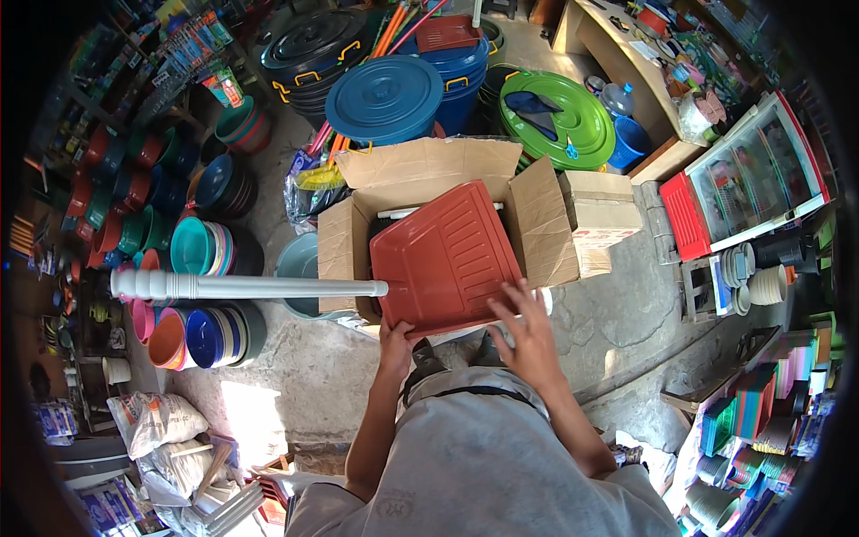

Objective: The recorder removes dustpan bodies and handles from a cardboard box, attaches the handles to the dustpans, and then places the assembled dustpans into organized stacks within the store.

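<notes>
There was the brick-red ridged plastic dustpan (447, 255), tilted across the mouth of the open brown cardboard box (428, 163) and overhanging its near edge! Its long pale-grey ribbed handle (259, 286) shot out past the box's left edge. The left hand (395, 351) had it, thumb and fingers pinching the pan's near left corner. And the right hand (530, 340)? Fingers fanned wide, gripping nothing, right by the pan's near right corner, though contact was impossible to tell. Beyond the box's far edge sat a round blue plastic lid (385, 97).
</notes>
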